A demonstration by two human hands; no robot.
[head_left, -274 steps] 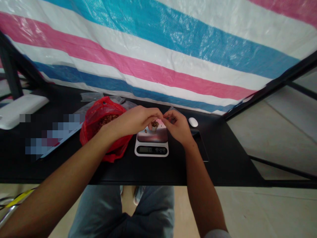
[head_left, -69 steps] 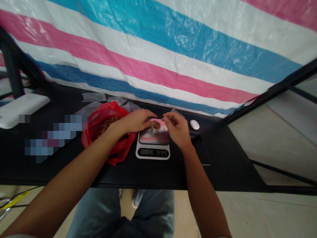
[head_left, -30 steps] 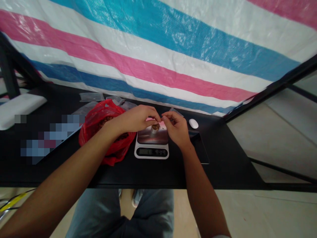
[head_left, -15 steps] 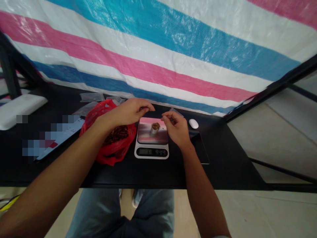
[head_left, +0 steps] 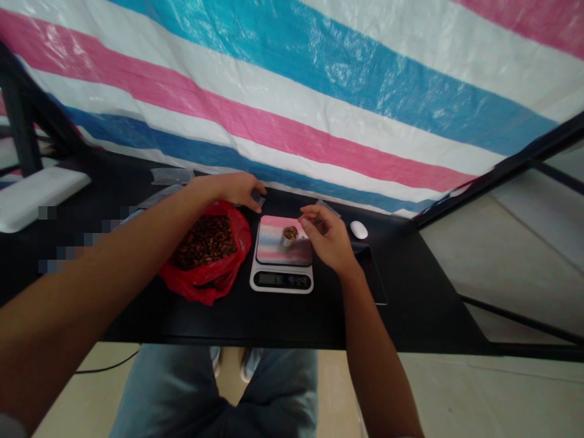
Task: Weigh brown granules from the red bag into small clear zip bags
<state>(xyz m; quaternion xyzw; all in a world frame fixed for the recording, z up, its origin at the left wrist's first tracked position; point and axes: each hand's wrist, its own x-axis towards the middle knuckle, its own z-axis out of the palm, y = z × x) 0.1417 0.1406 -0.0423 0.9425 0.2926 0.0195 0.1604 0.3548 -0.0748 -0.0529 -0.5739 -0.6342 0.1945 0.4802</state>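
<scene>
A white kitchen scale with a shiny plate stands in front of me. On its plate sits a small silvery cup heaped with brown bean-like pieces. My left hand is beyond the scale's far left corner, thumb and fingers apart; a bit of clear plastic shows between them, and whether they touch it is unclear. My right hand hovers by the plate's right edge, thumb and forefinger pinched; anything inside is too small to make out. Left of the scale, a red plastic bag lies open, full of brown beans.
A white mouse and a dark flat tablet-like object lie at the right. Clear plastic bags are at the back left, near a white box-like object. A striped sheet hangs behind the black table.
My left hand has moved left and back, away from above the scale, uncovering more of the red bag. My right hand stays by the plate, almost unmoved.
</scene>
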